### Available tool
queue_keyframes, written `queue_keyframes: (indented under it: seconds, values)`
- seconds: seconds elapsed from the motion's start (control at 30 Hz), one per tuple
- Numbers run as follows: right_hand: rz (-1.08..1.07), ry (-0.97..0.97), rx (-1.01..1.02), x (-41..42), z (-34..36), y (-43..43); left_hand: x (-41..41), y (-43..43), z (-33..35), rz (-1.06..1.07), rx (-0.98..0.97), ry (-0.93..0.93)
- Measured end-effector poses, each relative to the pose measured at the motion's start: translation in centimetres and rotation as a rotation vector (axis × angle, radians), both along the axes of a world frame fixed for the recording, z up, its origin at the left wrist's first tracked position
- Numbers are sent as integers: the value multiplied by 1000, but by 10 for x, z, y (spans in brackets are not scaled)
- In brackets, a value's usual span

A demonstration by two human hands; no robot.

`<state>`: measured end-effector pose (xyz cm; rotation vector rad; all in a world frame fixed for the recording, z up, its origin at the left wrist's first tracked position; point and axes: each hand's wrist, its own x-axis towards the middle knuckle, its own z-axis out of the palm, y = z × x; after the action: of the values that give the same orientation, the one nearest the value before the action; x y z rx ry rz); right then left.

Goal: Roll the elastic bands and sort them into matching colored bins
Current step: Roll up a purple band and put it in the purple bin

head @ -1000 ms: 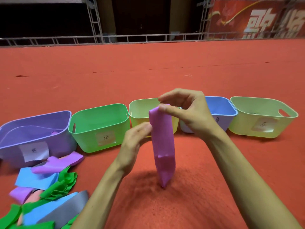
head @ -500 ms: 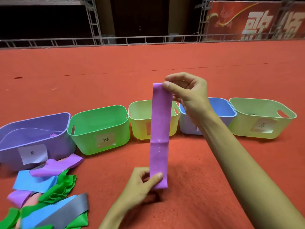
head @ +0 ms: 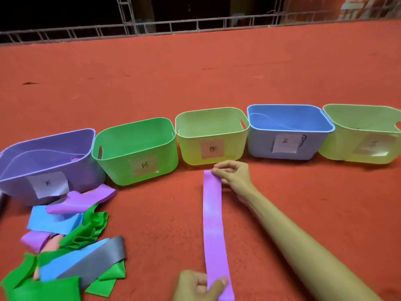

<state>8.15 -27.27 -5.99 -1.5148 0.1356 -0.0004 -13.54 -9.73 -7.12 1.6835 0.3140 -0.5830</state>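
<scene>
Both hands pinch purple band (head: 213, 224) flat on red carpet (head: 195, 83); metal truss railing (head: 152, 27) behind.

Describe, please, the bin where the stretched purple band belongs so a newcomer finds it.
On the red carpet stands a row of five bins. The purple bin is the leftmost, beside the green bin, behind the pile of loose bands. It alone is purple.

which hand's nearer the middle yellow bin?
Right. The right hand sits in front of the middle yellow bin, pinching the purple band; the left hand grips the band's near end, farther back.
</scene>
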Motion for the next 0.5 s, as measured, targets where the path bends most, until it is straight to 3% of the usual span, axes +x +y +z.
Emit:
queue_keyframes:
  seconds: [0.33,0.43,0.5]
  values:
    - [38,-88,-69,14,-28,0,32,21,34,-432,737,-54]
    - [32,-102,-72,16,-32,-1,76,24,49,-370,667,-98]
    - [42,-112,-74,17,-34,-1,122,22,39,-177,592,-324]
